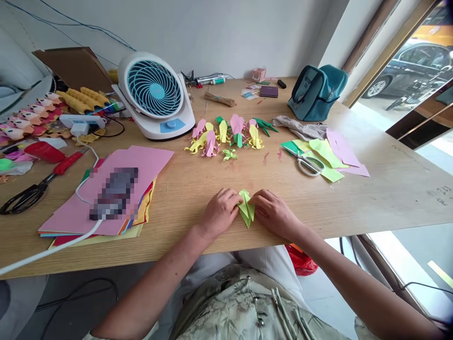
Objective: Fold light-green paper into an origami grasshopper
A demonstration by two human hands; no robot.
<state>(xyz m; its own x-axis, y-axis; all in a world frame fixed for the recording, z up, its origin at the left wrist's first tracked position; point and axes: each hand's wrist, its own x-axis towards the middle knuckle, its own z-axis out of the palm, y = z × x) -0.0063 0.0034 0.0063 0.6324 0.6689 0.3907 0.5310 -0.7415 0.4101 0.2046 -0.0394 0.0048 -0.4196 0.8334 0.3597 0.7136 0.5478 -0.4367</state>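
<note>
A small light-green folded paper piece (247,212) lies on the table near its front edge, pointed toward me, with creased flaps. My left hand (222,206) pinches its upper left side between curled fingers. On the opposite side my right hand (272,210) grips the upper right edge, fingers bent. Both hands rest low on the wood. Beyond them stands a group of folded paper figures (237,123) in pink, yellow and green. A small light-green figure (230,154) sits in front of that group.
White-handled scissors (310,166) lie on cut green paper (327,153) to the right. At the left are a stack of coloured paper (148,160) with a cabled, blurred-out object on it, a fan (155,89) and black-handled scissors (24,198). A teal bag (314,94) stands back right.
</note>
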